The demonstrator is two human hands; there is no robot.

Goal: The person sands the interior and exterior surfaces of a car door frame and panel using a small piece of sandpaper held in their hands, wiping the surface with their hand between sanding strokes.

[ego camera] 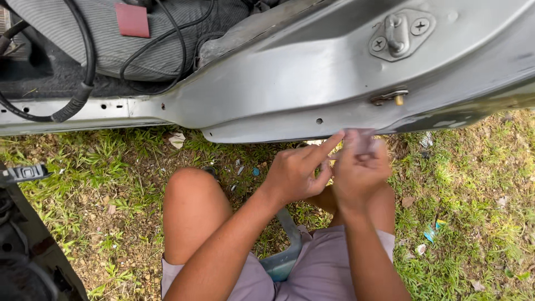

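Observation:
I squat beside a grey car body [290, 83] with its door opening in front of me. My left hand [298, 173] has the forefinger stretched out toward a small pale, blurred piece [361, 140] that my right hand [359, 173] pinches between its fingertips. Both hands are held together just below the sill, above my knees. What the small piece is cannot be told. A door striker [400, 34] with two screws sits on the pillar above, and a small latch pin [390, 97] lies below it.
Black cables [83, 83] loop over the striped seat and floor inside the car at the top left. A dark door edge [22, 223] stands at the left. Grass with scattered litter [432, 231] covers the ground. A grey low stool [287, 253] is under me.

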